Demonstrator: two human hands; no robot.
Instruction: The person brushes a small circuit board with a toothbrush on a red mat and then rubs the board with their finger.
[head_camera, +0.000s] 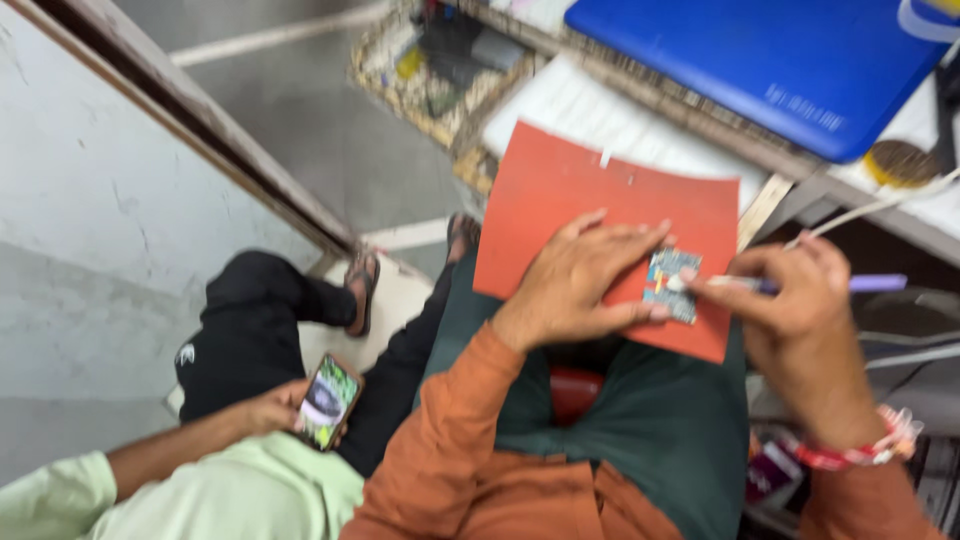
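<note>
A flat orange-red rubbery mat (560, 200) is lying across the person's lap, its far edge reaching toward the white surface (570, 105) ahead. Near the mat's right-hand near corner a small blue-green rectangular circuit board (672, 287) is resting flat on it. The left hand (580, 285) is pressing down on the mat with fingers spread, the fingertips (655, 312) touching the board's left edge and pinning it in place. The right hand (800, 300) is gripping a slim tool with a pale purple handle (860, 283), pinched between thumb and fingers; the tool's light tip is touching the board's right side. A red and white beaded band (865, 450) is circling the right wrist.

On the far right part of the surface a large glossy blue rectangular case (760, 60) is lying, with a small round dark brown object (900, 162) just beside its near right corner. A white cable (870, 205) is trailing along the surface's near edge.

To the left, another person in a pale green shirt and black trousers is sitting close by; that person's hand (270, 408) is holding a smartphone with a lit screen (327, 400). Their sandalled feet (362, 290) are resting on the grey floor (310, 120).
</note>
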